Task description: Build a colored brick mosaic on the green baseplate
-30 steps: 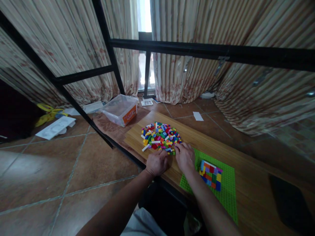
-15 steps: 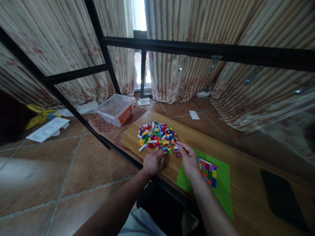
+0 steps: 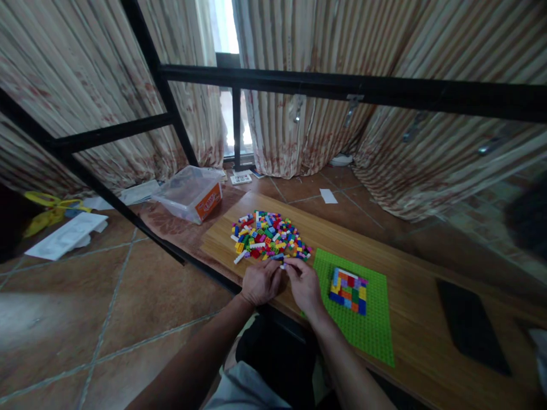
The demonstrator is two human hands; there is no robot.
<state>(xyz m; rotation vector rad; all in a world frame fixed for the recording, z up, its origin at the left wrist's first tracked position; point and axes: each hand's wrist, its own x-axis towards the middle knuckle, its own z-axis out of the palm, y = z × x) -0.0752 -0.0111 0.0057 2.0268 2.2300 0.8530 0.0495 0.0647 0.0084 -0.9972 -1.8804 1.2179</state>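
Observation:
Both hands meet at the near edge of a heap of colourful toy bricks (image 3: 269, 234) on the wooden board. The thumb and fingers of my right hand (image 3: 305, 286) pinch a small pale toy brick (image 3: 284, 266). Beside it my left hand (image 3: 260, 283) is closed, fingers curled, fingertips close to the same brick; what it holds is hidden. Right of my right hand lies a green studded baseplate (image 3: 371, 336). A flat, many-coloured block of joined bricks (image 3: 349, 291) sits on the baseplate, with white, red, orange, yellow, green and blue pieces.
Behind the heap on the left stands a clear plastic tub (image 3: 188, 193) with an orange label. A dark flat panel (image 3: 472, 324) lies toward the board's right end. Black metal bars (image 3: 299, 80) cross in front of striped curtains. White paper (image 3: 328, 196) lies on the tiled floor.
My right hand has moved left from the heap's right edge to meet my left hand, uncovering the brick block on the baseplate. The camera has turned slightly right.

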